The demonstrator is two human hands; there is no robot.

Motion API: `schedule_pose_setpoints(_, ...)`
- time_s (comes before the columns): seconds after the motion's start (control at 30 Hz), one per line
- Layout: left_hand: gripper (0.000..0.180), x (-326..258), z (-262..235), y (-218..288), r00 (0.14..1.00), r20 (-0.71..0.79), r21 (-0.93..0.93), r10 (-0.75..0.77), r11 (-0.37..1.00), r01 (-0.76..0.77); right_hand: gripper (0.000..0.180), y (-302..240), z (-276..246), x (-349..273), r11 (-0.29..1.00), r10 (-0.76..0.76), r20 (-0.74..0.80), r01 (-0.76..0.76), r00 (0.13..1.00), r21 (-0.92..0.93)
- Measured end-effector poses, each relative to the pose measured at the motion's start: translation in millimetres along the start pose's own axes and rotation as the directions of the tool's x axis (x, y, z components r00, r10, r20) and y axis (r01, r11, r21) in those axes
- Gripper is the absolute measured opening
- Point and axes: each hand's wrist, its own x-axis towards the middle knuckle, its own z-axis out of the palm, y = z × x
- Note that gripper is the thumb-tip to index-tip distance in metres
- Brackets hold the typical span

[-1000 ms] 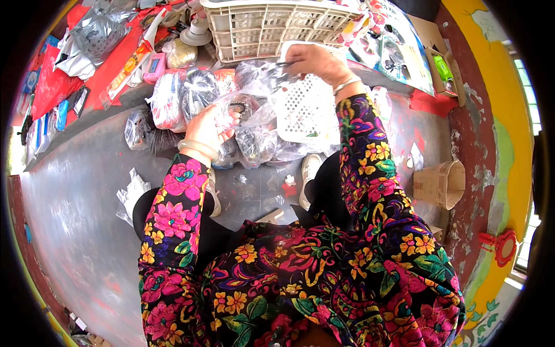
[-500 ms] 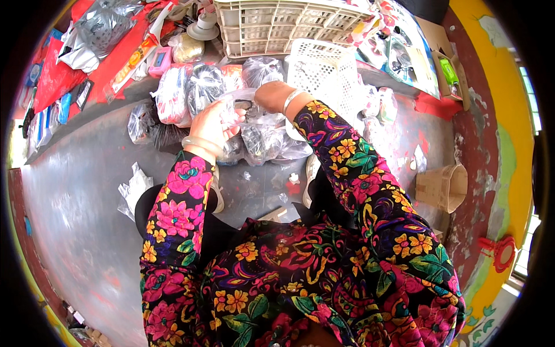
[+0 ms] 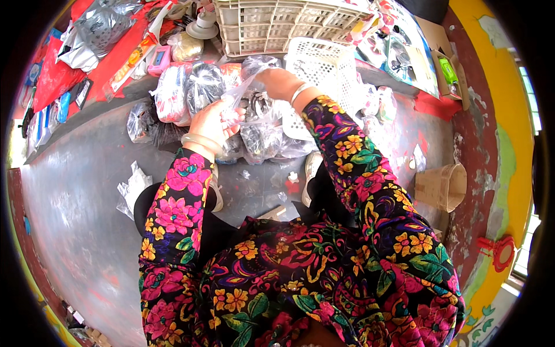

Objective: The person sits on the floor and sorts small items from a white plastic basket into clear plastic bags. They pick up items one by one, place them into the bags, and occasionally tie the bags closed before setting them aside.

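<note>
A clear plastic bag [image 3: 236,92] is stretched between my two hands. My left hand [image 3: 209,122] is closed on its near left side, the fingers partly hidden by the film. Farther right and higher, my right hand [image 3: 278,84] grips the bag's upper part; its fingertips are blurred. Dark, looped small items [image 3: 258,105] show just below and between the hands. A knotted clear bag with dark contents [image 3: 261,139] lies beneath them. To the left stand a bag of black items [image 3: 204,87] and a bag of white and red items [image 3: 171,95].
A white perforated basket [image 3: 321,66] stands just right of my right hand. Behind it is a large cream crate [image 3: 289,26]. A cardboard box [image 3: 440,186] sits on the grey floor at the right. Crumpled white plastic [image 3: 136,186] lies at the left.
My right hand has moved slightly right and up, pulling the bag film taut. More of the dark looped items shows between the hands. My left hand has hardly moved.
</note>
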Motion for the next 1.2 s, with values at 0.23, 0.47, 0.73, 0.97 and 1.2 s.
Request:
schedule_pose_setpoints(0.23, 0.02, 4.6, 1.3, -3.5, 0.999, 0.036, 0.006, -0.039, 0.999, 0.039, 0.031, 80.6, -29.6, -26.8, 0.999, -0.011, -0.143, 0.016, 0.99, 0.036)
schedule_pose_setpoints(0.47, 0.022, 11.1, -1.4, -0.6, 0.998, 0.051, -0.093, -0.022, 0.995, 0.027, 0.016, 76.9, 31.1, -47.2, 0.89, 0.424, 0.414, -0.455, 0.806, -0.026)
schedule_pose_setpoints(0.73, 0.021, 12.7, -0.3, 0.4, 0.998, 0.059, -0.078, -0.026, 0.996, 0.031, 0.029, 55.4, 65.3, -47.5, 0.779, 0.62, 0.197, -0.626, 0.759, -0.043)
schedule_pose_setpoints(0.97, 0.021, 10.9, -0.1, 0.0, 0.995, 0.092, -0.071, -0.026, 0.997, 0.033, 0.038, 65.8, 66.4, -48.6, 0.928, 0.371, 0.119, -0.372, 0.921, -0.017)
schedule_pose_setpoints(1.2, 0.02, 10.0, 0.5, 1.3, 0.996, 0.087, -0.067, -0.024, 0.997, 0.03, 0.033, 50.6, 60.5, -47.6, 0.944, 0.315, 0.259, -0.274, 0.913, -0.184)
